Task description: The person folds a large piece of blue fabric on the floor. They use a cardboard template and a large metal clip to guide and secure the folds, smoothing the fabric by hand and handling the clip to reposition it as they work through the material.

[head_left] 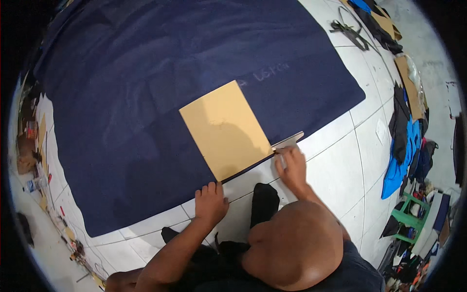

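A navy blue cloth [146, 146] lies spread on the floor. On it, at its near edge, rests a tan rectangular cardboard piece [221, 129], slightly turned. My left hand [211, 203] is at the cloth's near edge, fingertips beside the cardboard's near-left corner, fingers laid forward. At the near-right corner, my right hand [292, 168] has its fingers drawn together in a pinch; what lies between them is too small to make out. A flat pale strip [291, 139] with a rounded end lies just beyond those fingers, on the cloth's edge. Its kind cannot be told.
White tiles [335, 168] show around the cloth. At the far right lie dark straps [352, 34]. Blue and black fabric [401, 155] and a green plastic stool [411, 217] line the right side. A clear bottle [35, 185] and clutter stand at left. My black-socked foot [265, 199] is between my hands.
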`<state>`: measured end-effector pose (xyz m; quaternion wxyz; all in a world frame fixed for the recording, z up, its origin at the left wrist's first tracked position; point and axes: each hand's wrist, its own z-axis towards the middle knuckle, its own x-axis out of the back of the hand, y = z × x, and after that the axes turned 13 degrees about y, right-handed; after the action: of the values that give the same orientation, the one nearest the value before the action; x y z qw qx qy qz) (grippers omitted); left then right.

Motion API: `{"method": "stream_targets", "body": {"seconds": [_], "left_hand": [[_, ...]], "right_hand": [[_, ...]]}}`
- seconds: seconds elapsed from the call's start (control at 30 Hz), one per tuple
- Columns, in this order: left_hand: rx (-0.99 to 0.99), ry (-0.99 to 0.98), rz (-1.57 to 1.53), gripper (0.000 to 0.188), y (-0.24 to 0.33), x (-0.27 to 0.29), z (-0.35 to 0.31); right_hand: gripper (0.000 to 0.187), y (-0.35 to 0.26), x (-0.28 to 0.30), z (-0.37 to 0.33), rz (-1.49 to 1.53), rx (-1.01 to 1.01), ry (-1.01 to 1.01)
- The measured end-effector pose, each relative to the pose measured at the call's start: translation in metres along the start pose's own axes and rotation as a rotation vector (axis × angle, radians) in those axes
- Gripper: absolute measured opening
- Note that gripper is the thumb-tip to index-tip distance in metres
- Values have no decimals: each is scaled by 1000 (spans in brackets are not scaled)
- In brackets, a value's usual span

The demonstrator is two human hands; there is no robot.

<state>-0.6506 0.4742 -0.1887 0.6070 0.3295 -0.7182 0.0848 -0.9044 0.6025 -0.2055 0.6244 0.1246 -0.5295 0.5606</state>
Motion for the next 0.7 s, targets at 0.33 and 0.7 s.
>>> {"method": "stream_targets", "body": {"seconds": [0.33, 0.7], "left_hand": [[-130, -93, 68, 41, 3, 13, 29], [-248, -78, 26, 43, -12, 30, 64]], "right_hand": [[48, -9, -5, -44, -35, -181, -54], [48, -3, -15, -53, -92, -206, -31]]}}
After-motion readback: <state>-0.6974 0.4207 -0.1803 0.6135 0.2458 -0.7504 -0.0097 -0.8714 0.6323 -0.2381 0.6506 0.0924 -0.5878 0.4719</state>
